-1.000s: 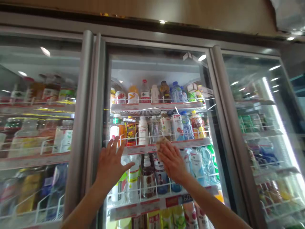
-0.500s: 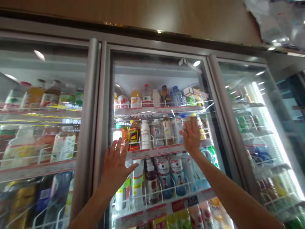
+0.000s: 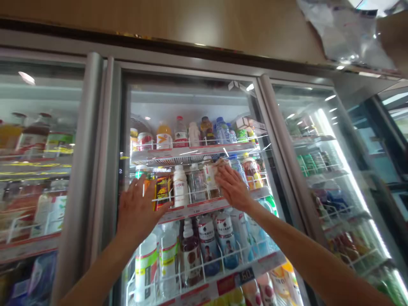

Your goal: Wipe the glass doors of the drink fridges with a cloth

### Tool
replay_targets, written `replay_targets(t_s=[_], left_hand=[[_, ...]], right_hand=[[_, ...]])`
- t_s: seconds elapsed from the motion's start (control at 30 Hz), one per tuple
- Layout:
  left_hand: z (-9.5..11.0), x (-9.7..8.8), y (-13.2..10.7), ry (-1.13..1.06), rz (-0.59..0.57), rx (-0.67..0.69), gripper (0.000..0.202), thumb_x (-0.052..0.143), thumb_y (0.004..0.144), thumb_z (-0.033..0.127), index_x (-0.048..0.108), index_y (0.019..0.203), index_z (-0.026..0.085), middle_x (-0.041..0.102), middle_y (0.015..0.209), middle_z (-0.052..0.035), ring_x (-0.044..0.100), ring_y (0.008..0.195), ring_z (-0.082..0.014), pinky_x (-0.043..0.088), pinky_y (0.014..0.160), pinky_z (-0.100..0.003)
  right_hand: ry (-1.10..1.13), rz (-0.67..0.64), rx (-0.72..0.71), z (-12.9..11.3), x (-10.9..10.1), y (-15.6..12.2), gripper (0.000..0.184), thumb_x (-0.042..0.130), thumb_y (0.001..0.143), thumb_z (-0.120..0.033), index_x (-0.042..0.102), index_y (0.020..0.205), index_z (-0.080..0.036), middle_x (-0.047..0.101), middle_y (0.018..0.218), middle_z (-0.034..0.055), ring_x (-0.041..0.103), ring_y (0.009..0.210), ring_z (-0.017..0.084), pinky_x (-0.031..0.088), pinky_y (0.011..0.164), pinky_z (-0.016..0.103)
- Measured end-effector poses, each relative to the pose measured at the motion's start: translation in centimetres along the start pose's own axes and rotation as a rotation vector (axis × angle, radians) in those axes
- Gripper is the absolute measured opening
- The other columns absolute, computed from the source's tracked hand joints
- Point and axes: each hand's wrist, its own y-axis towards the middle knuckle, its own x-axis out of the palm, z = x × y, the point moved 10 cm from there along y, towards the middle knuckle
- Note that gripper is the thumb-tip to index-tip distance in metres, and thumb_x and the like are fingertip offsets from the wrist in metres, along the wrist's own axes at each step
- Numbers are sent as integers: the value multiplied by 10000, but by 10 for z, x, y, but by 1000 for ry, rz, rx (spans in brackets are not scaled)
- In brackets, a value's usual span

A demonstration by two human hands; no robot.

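My left hand (image 3: 140, 208) is open, its fingers spread against the glass door (image 3: 191, 97) of the middle drinks cooler, near the door's left frame. My right hand (image 3: 234, 185) lies against the same glass further right, fingers together and bent. A small tan, crumpled patch shows at its fingertips; what it is I cannot make out. Behind the glass, a white bottle (image 3: 180, 187) and a clear bottle (image 3: 196, 182) stand on the shelf between my hands. Each hand hides part of the bottles behind it.
Metal door frames (image 3: 75, 178) divide this door from the left cooler and the right cooler (image 3: 318, 170). More bottles (image 3: 207, 238) fill the lower shelf behind wire guards. Above the coolers runs a brown panel (image 3: 143, 25), with a clear plastic bag (image 3: 344, 34) hanging at upper right.
My right hand has moved left across the glass, from in front of the right-hand bottles toward the middle ones. My left hand stays spread on the door. The view has shifted to the right.
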Motion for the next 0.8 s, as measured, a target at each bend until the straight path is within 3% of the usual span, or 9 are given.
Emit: replay_targets(t_s=[0.07, 0.13, 0.2, 0.4, 0.5, 0.57, 0.7, 0.73, 0.8], left_hand=[[4, -2, 7, 13, 13, 15, 687, 427, 786, 575, 423, 1318, 140, 304, 1453, -164, 279, 1331, -347, 269, 1057, -514], [7, 0, 11, 31, 13, 50, 670, 395, 802, 562, 421, 1319, 138, 330, 1441, -160, 304, 1319, -344, 287, 1045, -518], [8, 3, 12, 53, 16, 70, 653, 379, 810, 551, 442, 1300, 125, 357, 1424, -168, 317, 1311, -346, 314, 1025, -518], [4, 2, 8, 62, 78, 70, 632, 425, 796, 553, 476, 1260, 127, 396, 1400, -171, 361, 1288, -337, 341, 1021, -500], [4, 2, 7, 61, 56, 55, 627, 472, 786, 541, 473, 1266, 137, 391, 1408, -164, 365, 1290, -336, 341, 1021, -518], [5, 1, 7, 70, 36, 42, 634, 498, 784, 530, 454, 1287, 146, 384, 1417, -156, 354, 1301, -330, 336, 1028, -521], [8, -2, 6, 81, -10, 53, 641, 518, 794, 516, 399, 1337, 197, 357, 1441, -126, 324, 1327, -304, 341, 1035, -500], [8, -2, 5, 87, -23, 63, 640, 520, 796, 511, 386, 1346, 212, 355, 1445, -117, 321, 1331, -296, 339, 1038, -498], [6, -4, 3, 108, -43, 79, 638, 521, 797, 511, 378, 1353, 230, 359, 1445, -103, 308, 1340, -288, 321, 1050, -508]], right_hand=[[-27, 46, 60, 22, -6, 3, 411, 406, 848, -213, 554, 1231, -246, 437, 1397, 45, 308, 1343, 224, 333, 1043, 450], [-92, 208, 295, 64, -25, 2, 414, 371, 853, -205, 562, 1219, -176, 460, 1367, 117, 350, 1315, 261, 355, 1008, 489], [-117, 311, 425, 85, -34, 0, 427, 350, 855, -203, 553, 1227, -152, 458, 1362, 142, 339, 1317, 282, 352, 998, 517], [29, 70, -126, 7, -4, 27, 402, 392, 859, -212, 551, 1227, -244, 446, 1389, 40, 287, 1351, 229, 321, 1048, 446], [20, 222, 160, 32, -15, 45, 409, 386, 854, -204, 554, 1226, -200, 432, 1394, 92, 287, 1346, 264, 322, 1027, 487], [40, 247, 256, 26, -10, 57, 420, 391, 849, -204, 544, 1240, -188, 402, 1415, 101, 242, 1363, 278, 295, 1035, 508], [154, -14, -244, -80, 24, 75, 432, 428, 839, -209, 525, 1257, -258, 410, 1422, 21, 216, 1376, 220, 238, 1082, 438], [165, -39, -287, -96, 27, 77, 430, 431, 840, -209, 525, 1256, -263, 411, 1422, 14, 225, 1374, 212, 229, 1086, 427], [150, 4, -130, -96, 27, 86, 420, 422, 848, -209, 527, 1254, -234, 397, 1431, 40, 229, 1372, 223, 223, 1083, 442]])
